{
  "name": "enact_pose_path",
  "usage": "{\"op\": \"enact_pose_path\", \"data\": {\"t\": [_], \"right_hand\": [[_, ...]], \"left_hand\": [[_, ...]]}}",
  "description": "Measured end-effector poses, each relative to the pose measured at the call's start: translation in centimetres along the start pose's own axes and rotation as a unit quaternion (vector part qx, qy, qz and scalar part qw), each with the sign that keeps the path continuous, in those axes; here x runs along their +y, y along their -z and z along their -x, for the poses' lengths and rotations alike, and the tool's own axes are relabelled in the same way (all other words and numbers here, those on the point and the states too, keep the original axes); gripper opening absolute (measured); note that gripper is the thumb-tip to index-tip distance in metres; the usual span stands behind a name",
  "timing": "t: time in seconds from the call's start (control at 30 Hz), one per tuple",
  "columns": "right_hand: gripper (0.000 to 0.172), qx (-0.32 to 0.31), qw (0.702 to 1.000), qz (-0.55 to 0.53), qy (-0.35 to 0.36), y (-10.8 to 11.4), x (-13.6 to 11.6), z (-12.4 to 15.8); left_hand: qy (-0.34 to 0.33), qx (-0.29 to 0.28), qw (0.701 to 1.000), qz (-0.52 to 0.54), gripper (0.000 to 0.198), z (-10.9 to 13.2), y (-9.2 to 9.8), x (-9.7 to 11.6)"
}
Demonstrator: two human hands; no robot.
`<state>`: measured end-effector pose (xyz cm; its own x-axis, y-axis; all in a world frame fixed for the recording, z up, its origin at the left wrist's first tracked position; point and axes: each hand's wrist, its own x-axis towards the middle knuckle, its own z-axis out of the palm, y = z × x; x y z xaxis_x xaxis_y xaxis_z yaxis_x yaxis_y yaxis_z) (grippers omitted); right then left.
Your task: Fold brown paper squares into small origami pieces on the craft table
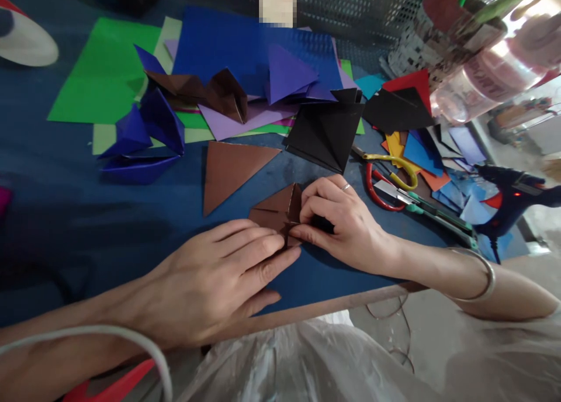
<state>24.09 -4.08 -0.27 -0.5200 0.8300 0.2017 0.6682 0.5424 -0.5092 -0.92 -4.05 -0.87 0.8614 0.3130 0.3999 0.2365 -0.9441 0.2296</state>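
Your left hand lies flat on the desk with the fingers stretched out and close together. Its fingertips press down on the near edge of the folded brown paper. Your right hand meets it from the other side with the fingers curled, and thumb and forefinger pinch the paper's right edge. A ring shows on one finger and a bangle sits on that wrist.

The folded brown paper lies on the blue desk close to the near edge, right between your two hands and touching both. Its folds form a few angled flaps, though your fingers hide part of it.

Just beyond it a flat brown triangle lies apart from your hands. Behind your right hand sits a black folded piece, and to its right the scissors with yellow and red handles lie near your knuckles but not touching them. Further right a glue gun stands among loose coloured scraps.

On the far left a cluster of dark blue folded shapes rests on the desk, well away from your hands, with a green sheet behind it. A large blue sheet lies further back, with a purple triangle on top of it.
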Motion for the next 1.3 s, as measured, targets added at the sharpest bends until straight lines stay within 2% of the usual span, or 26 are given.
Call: {"op": "enact_pose_path", "data": {"t": [0.13, 0.53, 0.83, 1.3], "right_hand": [[0.02, 0.001, 1.0, 0.001, -0.002, -0.05, 0.05, 0.0], [0.019, 0.019, 0.999, -0.034, 0.013, 0.19, 0.61, 0.2], [0.022, 0.012, 1.0, -0.015, 0.011, -0.07, 0.44, 0.07], [0.024, 0.007, 0.999, 0.048, -0.015, -0.51, -0.11, -0.07]], "left_hand": [[0.016, -0.025, 1.0, 0.007, 0.037, -0.26, -0.16, 0.03], [0.01, -0.03, 0.999, -0.006, 0.037, -0.32, 0.11, -0.05], [0.022, 0.029, 0.999, 0.019, 0.024, 0.36, -0.06, -0.18], [0.003, 0.02, 1.0, -0.01, 0.024, 0.1, 0.27, 0.37]]}}
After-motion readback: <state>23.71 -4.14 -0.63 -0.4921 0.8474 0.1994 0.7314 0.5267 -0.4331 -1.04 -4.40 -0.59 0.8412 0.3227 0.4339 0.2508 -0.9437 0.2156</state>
